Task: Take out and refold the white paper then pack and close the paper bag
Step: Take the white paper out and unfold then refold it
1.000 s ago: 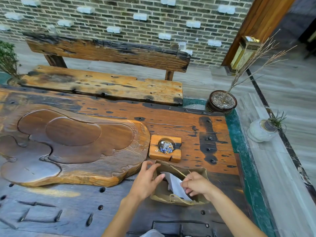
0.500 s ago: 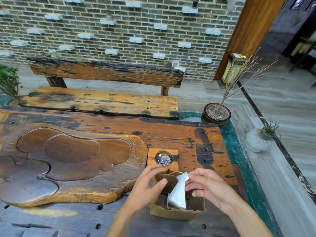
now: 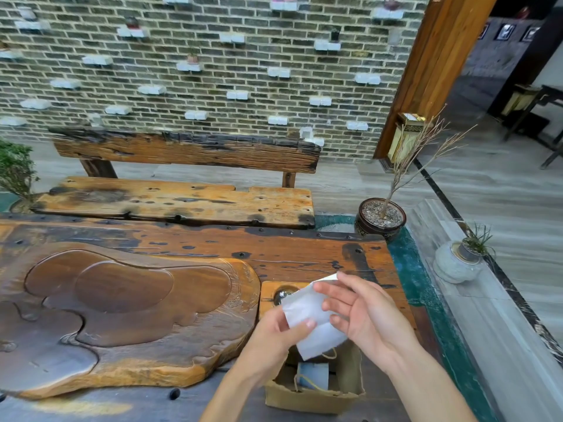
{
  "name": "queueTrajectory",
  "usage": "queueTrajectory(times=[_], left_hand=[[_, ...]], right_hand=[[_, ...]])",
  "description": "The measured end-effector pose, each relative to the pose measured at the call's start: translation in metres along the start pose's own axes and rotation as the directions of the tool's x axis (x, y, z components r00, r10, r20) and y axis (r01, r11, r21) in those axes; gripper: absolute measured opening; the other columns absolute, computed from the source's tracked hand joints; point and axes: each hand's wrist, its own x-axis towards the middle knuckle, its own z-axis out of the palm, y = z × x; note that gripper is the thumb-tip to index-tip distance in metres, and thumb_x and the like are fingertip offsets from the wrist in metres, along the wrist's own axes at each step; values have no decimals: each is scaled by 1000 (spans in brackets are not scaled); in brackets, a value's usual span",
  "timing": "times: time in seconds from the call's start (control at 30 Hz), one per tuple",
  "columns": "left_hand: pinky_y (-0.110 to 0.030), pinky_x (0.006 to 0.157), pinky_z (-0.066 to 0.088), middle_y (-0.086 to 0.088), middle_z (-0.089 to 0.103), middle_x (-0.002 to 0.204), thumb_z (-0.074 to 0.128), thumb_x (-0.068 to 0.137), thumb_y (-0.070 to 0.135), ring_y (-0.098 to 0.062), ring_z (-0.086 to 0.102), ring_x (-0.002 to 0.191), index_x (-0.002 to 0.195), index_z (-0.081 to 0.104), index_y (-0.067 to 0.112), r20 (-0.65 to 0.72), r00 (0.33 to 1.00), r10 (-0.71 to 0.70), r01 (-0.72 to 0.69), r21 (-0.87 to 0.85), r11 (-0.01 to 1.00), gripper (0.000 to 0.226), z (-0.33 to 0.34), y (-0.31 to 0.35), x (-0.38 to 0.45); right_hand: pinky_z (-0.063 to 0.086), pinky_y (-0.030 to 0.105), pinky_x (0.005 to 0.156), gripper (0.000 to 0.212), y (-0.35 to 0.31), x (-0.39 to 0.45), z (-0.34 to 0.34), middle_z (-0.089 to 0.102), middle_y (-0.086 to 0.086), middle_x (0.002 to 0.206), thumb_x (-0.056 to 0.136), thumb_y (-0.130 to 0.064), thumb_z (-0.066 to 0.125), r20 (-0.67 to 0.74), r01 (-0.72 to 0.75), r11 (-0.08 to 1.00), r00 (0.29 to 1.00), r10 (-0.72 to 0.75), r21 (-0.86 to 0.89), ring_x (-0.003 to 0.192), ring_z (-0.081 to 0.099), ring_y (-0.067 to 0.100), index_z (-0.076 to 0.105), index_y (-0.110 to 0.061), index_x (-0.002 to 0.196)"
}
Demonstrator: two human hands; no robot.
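The white paper [image 3: 307,312] is out of the bag and held in the air above it, partly spread. My left hand [image 3: 278,333] pinches its lower left edge with thumb and fingers. My right hand [image 3: 362,315] holds its right side, fingers spread against the sheet and touching its top corner. The brown paper bag [image 3: 315,397] stands open on the table directly below, its string handles hanging inside. A small pale blue item [image 3: 313,374] lies at the bottom of the bag.
A carved wooden tea tray [image 3: 122,315] fills the table's left. A small wooden block with a glass ball [image 3: 283,292] sits behind the paper. The table's right edge [image 3: 405,300] is close by. A bench [image 3: 182,202] and potted plants [image 3: 380,220] stand beyond.
The paper has come up fully out of the bag and opened wider. My left hand left the bag's rim and took hold of the sheet. The camera tilted upward.
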Motion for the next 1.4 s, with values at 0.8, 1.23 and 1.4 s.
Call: queueTrajectory(times=[0.8, 1.23, 1.4], left_hand=[[-58, 97, 51, -16, 74, 113, 73, 84, 10, -38, 68, 107, 111, 71, 9, -163, 986, -33, 54, 127, 990, 27, -20, 31, 11], [-32, 59, 41, -18, 58, 74, 71, 86, 19, -29, 50, 71, 79, 67, 3, -213, 977, 12, 26, 176, 984, 18, -24, 40, 3], [-34, 65, 42, -17, 58, 76, 68, 88, 19, -26, 48, 73, 91, 71, 0, -200, 979, 45, -2, 214, 977, 19, -23, 43, 0]], right_hand=[[57, 43, 85, 23, 24, 15, -14, 80, 5, 100, 88, -13, 70, -25, 57, 889, 997, -77, -455, 96, 75, 24, 71, -12, 111], [57, 24, 65, 11, 11, 10, -27, 80, 1, 92, 90, -17, 68, -3, 110, 798, 990, -139, -592, 86, 76, 14, 73, -14, 100], [56, 31, 80, 9, 9, 10, -35, 80, 1, 89, 89, -15, 70, 3, 137, 776, 985, -172, -616, 87, 74, 18, 75, -16, 97]])
